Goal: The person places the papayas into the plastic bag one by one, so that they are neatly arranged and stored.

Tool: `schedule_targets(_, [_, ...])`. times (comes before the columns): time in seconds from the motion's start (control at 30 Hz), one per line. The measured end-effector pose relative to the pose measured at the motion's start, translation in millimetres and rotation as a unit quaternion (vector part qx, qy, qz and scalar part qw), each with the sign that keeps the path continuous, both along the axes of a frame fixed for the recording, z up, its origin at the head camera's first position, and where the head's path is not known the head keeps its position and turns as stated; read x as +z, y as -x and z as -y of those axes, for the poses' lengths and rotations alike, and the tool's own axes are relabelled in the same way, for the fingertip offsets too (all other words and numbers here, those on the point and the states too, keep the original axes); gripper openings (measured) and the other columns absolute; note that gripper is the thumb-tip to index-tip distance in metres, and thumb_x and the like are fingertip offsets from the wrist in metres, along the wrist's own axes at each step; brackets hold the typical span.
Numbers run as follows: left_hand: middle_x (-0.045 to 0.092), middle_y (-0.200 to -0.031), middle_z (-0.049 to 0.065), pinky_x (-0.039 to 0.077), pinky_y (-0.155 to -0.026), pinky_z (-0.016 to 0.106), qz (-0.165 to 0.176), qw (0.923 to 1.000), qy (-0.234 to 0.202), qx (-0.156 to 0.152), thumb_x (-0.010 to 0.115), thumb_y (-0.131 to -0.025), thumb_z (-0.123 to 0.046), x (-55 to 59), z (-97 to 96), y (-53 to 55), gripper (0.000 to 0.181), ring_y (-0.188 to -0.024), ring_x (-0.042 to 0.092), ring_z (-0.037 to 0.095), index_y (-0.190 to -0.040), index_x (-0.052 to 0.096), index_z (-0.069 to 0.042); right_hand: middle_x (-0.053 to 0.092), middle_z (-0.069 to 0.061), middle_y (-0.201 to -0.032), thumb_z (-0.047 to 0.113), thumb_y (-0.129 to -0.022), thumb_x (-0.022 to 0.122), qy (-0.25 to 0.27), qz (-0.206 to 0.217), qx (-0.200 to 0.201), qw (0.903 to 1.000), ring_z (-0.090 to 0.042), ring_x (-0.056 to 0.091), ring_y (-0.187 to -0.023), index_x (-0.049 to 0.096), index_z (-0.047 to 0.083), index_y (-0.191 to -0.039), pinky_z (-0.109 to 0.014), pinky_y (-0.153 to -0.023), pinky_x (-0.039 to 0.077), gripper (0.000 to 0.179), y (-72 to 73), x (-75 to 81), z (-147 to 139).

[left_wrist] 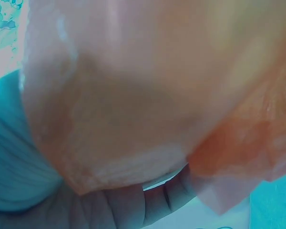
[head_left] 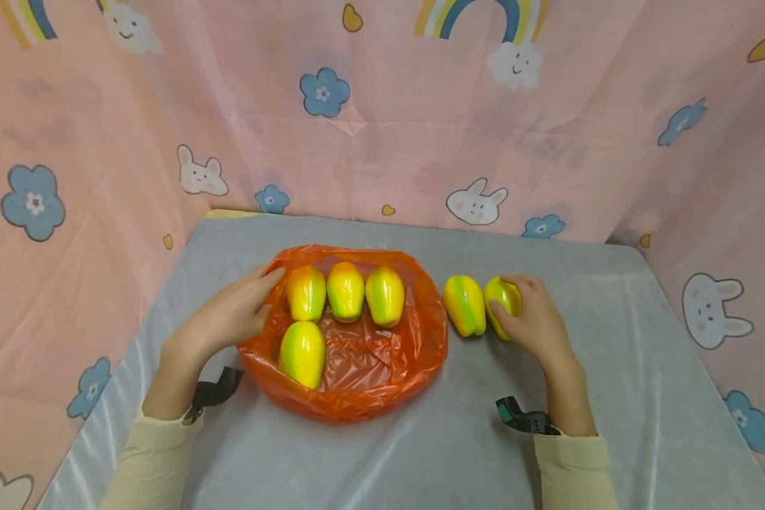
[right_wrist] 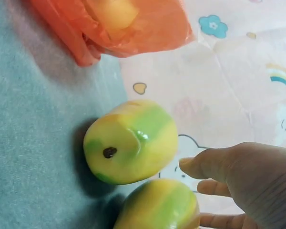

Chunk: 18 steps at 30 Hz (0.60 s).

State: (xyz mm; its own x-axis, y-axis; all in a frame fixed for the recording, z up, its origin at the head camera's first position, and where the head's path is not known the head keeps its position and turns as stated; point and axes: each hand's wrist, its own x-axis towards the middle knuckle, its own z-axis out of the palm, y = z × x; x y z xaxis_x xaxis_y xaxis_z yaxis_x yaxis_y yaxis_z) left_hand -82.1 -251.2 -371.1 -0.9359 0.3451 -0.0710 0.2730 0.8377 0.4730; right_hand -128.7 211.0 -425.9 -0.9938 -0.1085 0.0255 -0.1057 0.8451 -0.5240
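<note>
An orange plastic bag (head_left: 338,407) lies with its mouth spread wide. Inside, three yellow-green papayas (head_left: 346,292) form a row at the back, and one more papaya (head_left: 302,354) lies at the front left. My left hand (head_left: 232,312) rests over the bag's left rim, fingers and thumb apart; in the left wrist view bag film (left_wrist: 267,143) hides much of it. To the right of the bag, two papayas (head_left: 464,304) sit side by side. My right hand (head_left: 535,315) is at the rightmost papaya (head_left: 500,289), its thumb overlapping it. In the right wrist view, fairly straight fingers (right_wrist: 214,187) are right beside this papaya (right_wrist: 157,207).
The grey cloth-covered table (head_left: 382,467) carries everything. A pink patterned curtain (head_left: 382,142) hangs along the back and both sides. Dark straps (head_left: 525,418) are on both wrists.
</note>
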Motion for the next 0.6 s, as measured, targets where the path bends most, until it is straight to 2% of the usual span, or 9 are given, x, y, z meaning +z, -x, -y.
schedule_targets(0.27, [0.038, -0.167, 0.025, 0.043, -0.120, 0.064, 0.004, 1.0000, 0.003, 0.003, 0.060, -0.099, -0.001, 1.3, 0.1, 0.5, 0.066, -0.146, 0.050, 0.046, -0.161, 0.038, 0.005, 0.038, -0.036, -0.159, 0.034, -0.102, 0.066, -0.003, 0.038, -0.013, 0.9992, -0.053, 0.046, -0.136, 0.040, -0.003, -0.158, -0.075, -0.116, 0.040, 0.072, 3.2, -5.6, -6])
schedule_targets(0.6, [0.037, -0.169, 0.023, 0.044, -0.119, 0.064, 0.018, 0.9998, 0.002, 0.011, 0.058, -0.097, 0.002, 2.9, -0.3, -2.3, 0.069, -0.147, 0.050, 0.045, -0.162, 0.036, 0.003, 0.040, -0.037, -0.158, 0.036, -0.102, 0.065, -0.010, 0.046, -0.015, 0.9988, -0.052, 0.047, -0.134, 0.035, -0.004, -0.160, -0.074, -0.115, 0.041, 0.076, 7.2, -11.9, -15])
